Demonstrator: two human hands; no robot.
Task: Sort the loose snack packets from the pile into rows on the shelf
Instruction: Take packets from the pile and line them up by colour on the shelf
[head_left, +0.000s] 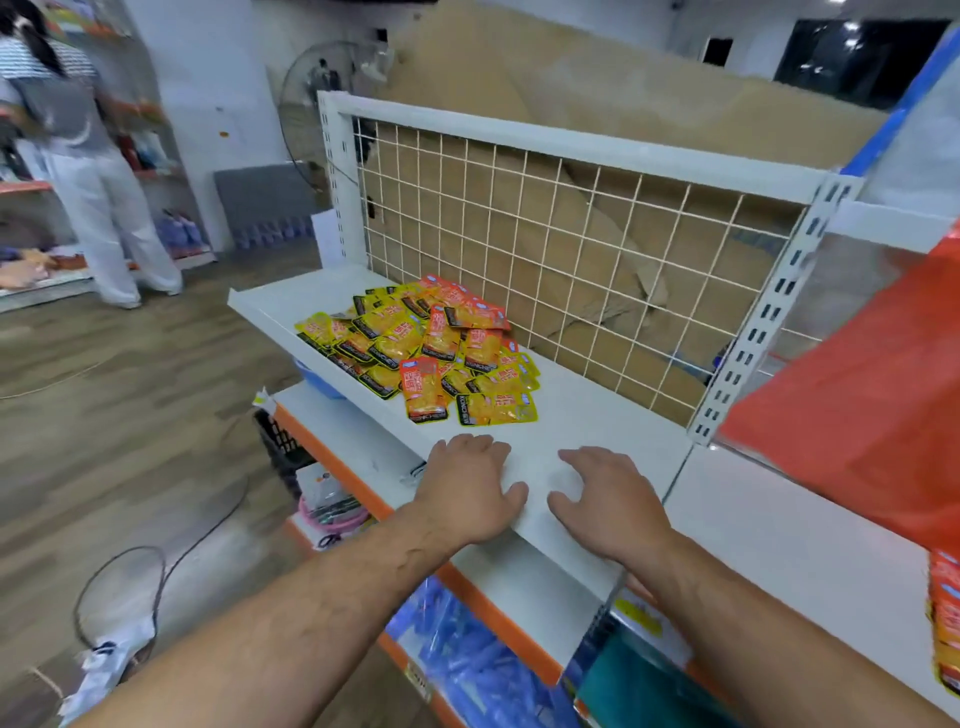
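A loose pile of yellow and orange snack packets (426, 348) lies on the white shelf (587, 415), toward its left and middle, against the wire-grid back panel. My left hand (470, 488) rests palm down on the shelf's front part, just below the nearest packets, holding nothing. My right hand (608, 499) lies flat beside it, fingers spread, also holding nothing. An orange packet (423, 389) and a yellow packet (496, 408) are the closest to my hands.
A wire-grid back panel (571, 260) stands behind the shelf with cardboard beyond it. A red bag (862, 405) lies on the neighbouring shelf at the right. Lower shelves hold blue packs (457, 649). A person (78, 156) stands at the far left. Cables lie on the floor (156, 582).
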